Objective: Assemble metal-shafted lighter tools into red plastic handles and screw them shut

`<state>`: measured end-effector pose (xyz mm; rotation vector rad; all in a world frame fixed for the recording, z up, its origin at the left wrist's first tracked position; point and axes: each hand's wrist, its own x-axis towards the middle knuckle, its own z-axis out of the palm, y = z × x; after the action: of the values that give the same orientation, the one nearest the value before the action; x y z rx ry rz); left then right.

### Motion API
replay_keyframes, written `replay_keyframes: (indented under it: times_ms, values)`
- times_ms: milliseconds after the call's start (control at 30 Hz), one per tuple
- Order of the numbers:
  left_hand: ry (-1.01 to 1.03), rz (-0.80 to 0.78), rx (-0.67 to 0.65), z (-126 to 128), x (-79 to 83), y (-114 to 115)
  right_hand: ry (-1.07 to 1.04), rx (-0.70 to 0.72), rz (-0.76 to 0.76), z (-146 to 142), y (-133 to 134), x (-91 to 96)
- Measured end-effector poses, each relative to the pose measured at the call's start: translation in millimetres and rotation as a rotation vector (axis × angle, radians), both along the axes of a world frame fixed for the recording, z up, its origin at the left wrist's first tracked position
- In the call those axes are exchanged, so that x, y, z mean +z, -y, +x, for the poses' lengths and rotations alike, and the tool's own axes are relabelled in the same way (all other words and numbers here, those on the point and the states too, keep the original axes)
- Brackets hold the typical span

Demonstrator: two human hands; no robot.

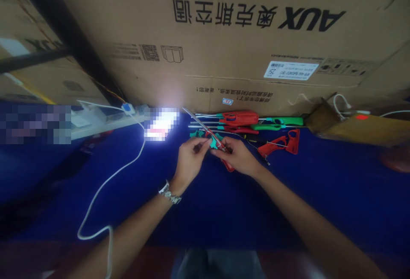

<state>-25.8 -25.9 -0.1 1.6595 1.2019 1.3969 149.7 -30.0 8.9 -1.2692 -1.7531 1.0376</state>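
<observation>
Both hands meet over a blue cloth-covered table [320,185]. My right hand [238,156] is closed round the red handle of a screwdriver [215,139], whose metal shaft slants up and to the left. My left hand [189,159], with a watch at the wrist, pinches the same screwdriver near where shaft and handle join. Just beyond the hands lies a row of red and green handled screwdrivers [243,119] against a big cardboard box [224,36]. A red pistol-shaped tool [282,141] rests to the right of them.
A bright glowing screen [162,123] sits left of the tools, with a white cable [105,185] curling toward the near edge. A white power strip [96,119] lies at the left. A brown wooden piece [361,127] with white wires lies at the right.
</observation>
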Motion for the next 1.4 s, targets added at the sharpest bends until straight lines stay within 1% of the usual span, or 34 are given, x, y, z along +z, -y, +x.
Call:
replay_keyframes:
  times_ms: [167, 233, 400, 533, 633, 700, 767, 867, 1033, 1200, 1300, 1400]
  values:
    - [-0.149, 0.077, 0.043, -2, -1.5, 1, -0.019, 0.012, -0.015, -1, -1, 0.0]
    - [-0.182, 0.082, 0.046, -2, -0.6, 2, -0.026, 0.011, -0.017, -1, -1, 0.5]
    - [-0.177, 0.099, 0.004, -2, 2.5, 5, -0.057, -0.004, -0.018, -1, 0, 1.3]
    - [-0.168, 0.109, -0.001, -1, 2.5, 6, -0.078, 0.000, -0.026, -1, 0, -1.0]
    - [-0.098, 0.049, -0.013, -2, 2.9, 5, -0.081, 0.003, -0.021, -1, -1, -2.9]
    - [-0.015, -0.054, -0.047, -3, 4.6, 4, -0.073, 0.002, -0.012, -1, -1, -3.3]
    - [0.035, -0.165, -0.116, -6, 7.7, 1, -0.051, -0.003, -0.001, -1, -1, -3.2]
    - [-0.028, -0.229, -0.220, -13, 13.6, -3, 0.001, -0.009, 0.018, -2, 0, -2.6]
    - [-0.154, -0.231, -0.326, -25, 19.6, -10, 0.043, 0.019, 0.033, -4, 1, -2.7]
    - [-0.225, -0.254, -0.431, -31, 18.9, -14, 0.057, 0.048, 0.039, -4, 2, -4.2]
    - [-0.259, -0.195, -0.440, -32, 16.4, -16, 0.019, 0.066, 0.024, -4, 2, -5.6]
    - [-0.301, -0.103, -0.407, -29, 12.8, -15, -0.005, 0.059, 0.005, -4, 2, -6.7]
